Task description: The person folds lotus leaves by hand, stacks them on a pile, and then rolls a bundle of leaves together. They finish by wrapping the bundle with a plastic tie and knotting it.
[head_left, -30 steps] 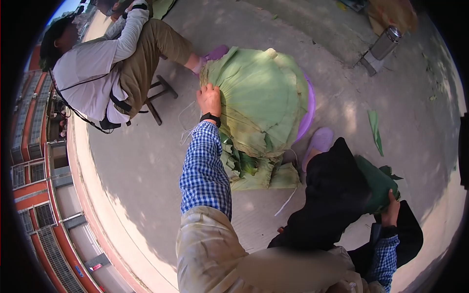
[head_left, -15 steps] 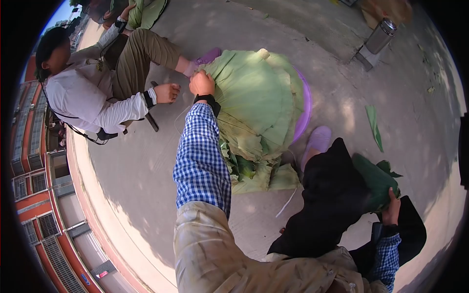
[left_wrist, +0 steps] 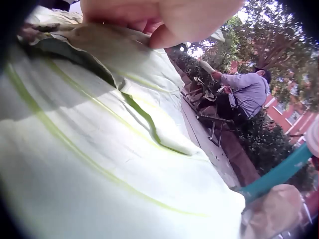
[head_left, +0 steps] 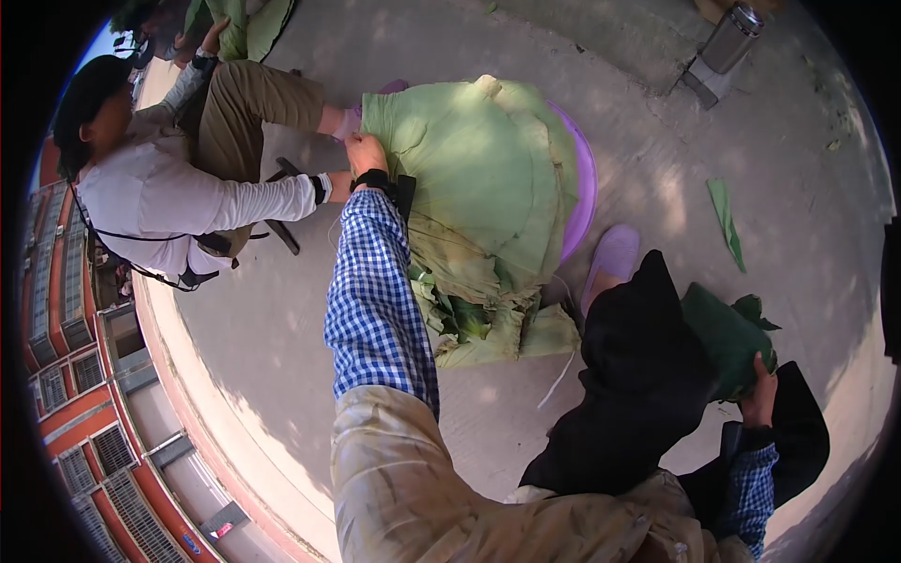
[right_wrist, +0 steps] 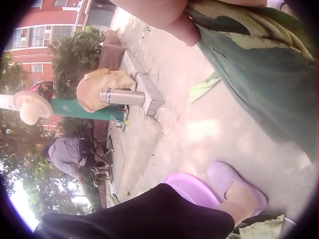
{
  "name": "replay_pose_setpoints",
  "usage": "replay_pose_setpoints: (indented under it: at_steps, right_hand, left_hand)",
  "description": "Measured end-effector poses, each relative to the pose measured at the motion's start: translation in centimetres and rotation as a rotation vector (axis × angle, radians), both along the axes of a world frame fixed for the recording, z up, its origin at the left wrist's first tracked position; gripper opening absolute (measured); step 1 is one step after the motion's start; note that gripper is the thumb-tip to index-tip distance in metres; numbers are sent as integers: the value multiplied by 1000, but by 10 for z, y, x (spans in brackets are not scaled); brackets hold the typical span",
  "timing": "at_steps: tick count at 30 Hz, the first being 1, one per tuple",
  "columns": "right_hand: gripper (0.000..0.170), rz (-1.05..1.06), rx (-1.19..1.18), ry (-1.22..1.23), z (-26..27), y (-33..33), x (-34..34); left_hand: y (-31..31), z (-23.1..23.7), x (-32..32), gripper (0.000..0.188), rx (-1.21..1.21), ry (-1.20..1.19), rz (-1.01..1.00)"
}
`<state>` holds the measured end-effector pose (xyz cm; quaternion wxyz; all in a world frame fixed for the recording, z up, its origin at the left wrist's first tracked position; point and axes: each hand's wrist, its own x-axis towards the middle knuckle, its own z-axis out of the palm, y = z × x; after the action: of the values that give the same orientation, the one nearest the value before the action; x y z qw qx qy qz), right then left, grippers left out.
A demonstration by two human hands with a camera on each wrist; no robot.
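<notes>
A pile of large pale green lotus leaves [head_left: 469, 169] lies over a purple basin [head_left: 582, 183]. My left hand [head_left: 368, 155] is at the pile's far left edge, and its curled fingers pinch the leaf edge there. In the left wrist view, fingers and thumb [left_wrist: 164, 20] bend over pale leaves with light ribs [left_wrist: 89, 144]. Another person's forearm [head_left: 338, 186] reaches in right beside my left hand, which hides their hand. My right hand [head_left: 760, 394] grips a folded dark green leaf bundle [head_left: 727, 342] by my knee; the bundle fills the upper right of the right wrist view.
The other person [head_left: 160, 188] sits on a low stool [head_left: 282, 235] at left. Torn leaf pieces [head_left: 511, 338] and white string [head_left: 558, 380] lie below the pile. A loose leaf strip [head_left: 725, 225] is on the ground at right. Beyond it, a steel thermos [head_left: 732, 39] stands on a block.
The seated person has turned and stretched an arm toward my left hand. My left hand stays at the leaf edge, shifting slightly left and up. My right hand still holds the leaf bundle.
</notes>
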<state>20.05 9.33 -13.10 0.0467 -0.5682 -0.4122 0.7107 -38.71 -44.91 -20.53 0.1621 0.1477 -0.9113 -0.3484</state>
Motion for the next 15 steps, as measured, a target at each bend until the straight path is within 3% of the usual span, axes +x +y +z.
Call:
replay_pose_setpoints:
  at_steps: [3,4,6,8,11,13,14,15]
  right_hand:
    - [39,-2,-5,-10,3,-5,-6]
    - [39,-6,-7,-5,0,-5,-5]
    - [41,-4,-4,0,-6,-6,0]
    - [41,-11,-9,7,-8,-8,2]
    - [40,-25,-20,7,-9,-10,2]
    - [39,-34,-29,0,-5,-11,4]
    - [39,-24,-24,8,-6,-12,5]
    - [40,-15,-17,16,-5,-12,7]
  left_hand:
    - [-12,8,-6,24,314,-121,34]
    - [-13,15,-5,24,311,-116,29]
    - [-17,23,-4,34,516,-99,46]
    - [-24,26,-7,42,558,-151,93]
    - [-30,18,-9,38,512,19,60]
    - [-27,29,3,33,19,-72,-107]
    - [-25,28,10,33,18,-73,-110]
    - [-25,21,14,31,-230,-90,-125]
